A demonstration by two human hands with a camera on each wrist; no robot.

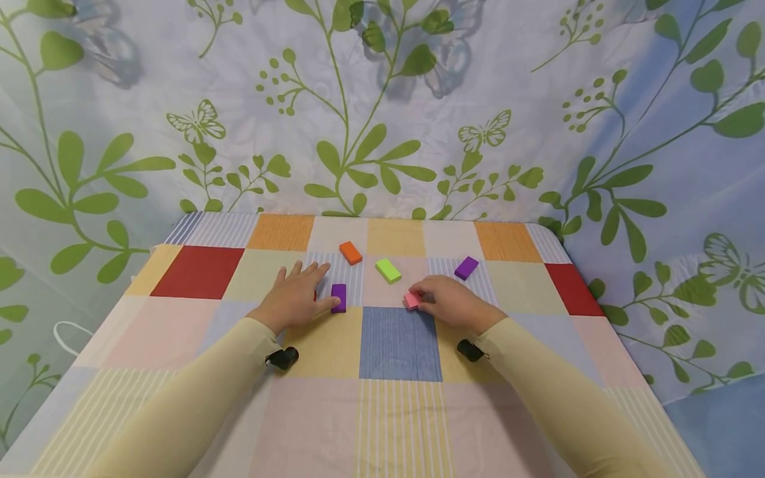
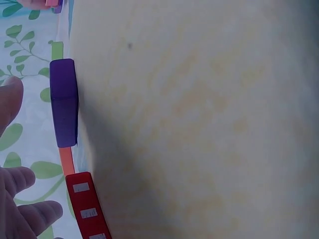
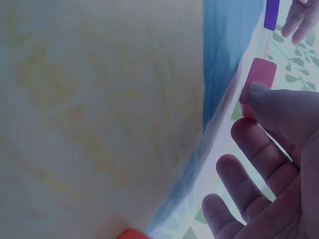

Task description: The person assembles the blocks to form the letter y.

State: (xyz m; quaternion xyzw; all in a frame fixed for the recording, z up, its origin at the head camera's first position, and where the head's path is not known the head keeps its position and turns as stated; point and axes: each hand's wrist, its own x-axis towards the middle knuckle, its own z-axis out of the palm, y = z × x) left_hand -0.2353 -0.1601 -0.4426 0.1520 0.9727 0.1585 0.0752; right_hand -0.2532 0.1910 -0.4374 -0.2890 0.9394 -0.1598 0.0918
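My left hand (image 1: pixel 295 297) is spread with straight fingers over the left middle of the table. Its thumb reaches the near purple block (image 1: pixel 339 299) in the head view; whether they touch, I cannot tell. Mostly hidden beneath that hand, a red block (image 2: pixel 88 211) with white patches shows in the left wrist view. My right hand (image 1: pixel 449 302) pinches a small pink block (image 1: pixel 412 301) between thumb and fingers; in the right wrist view the pink block (image 3: pixel 259 79) is tilted. Beyond the hands lie an orange block (image 1: pixel 350 253), a lime green block (image 1: pixel 388 271) and another purple block (image 1: pixel 467 267).
A patchwork cloth (image 1: pixel 400 345) covers the table. Behind it hangs a leaf-patterned curtain (image 1: pixel 370 99). The lower edge of the right wrist view cuts off a red object (image 3: pixel 132 234). A white cable loop (image 1: pixel 66 338) hangs off the left side.
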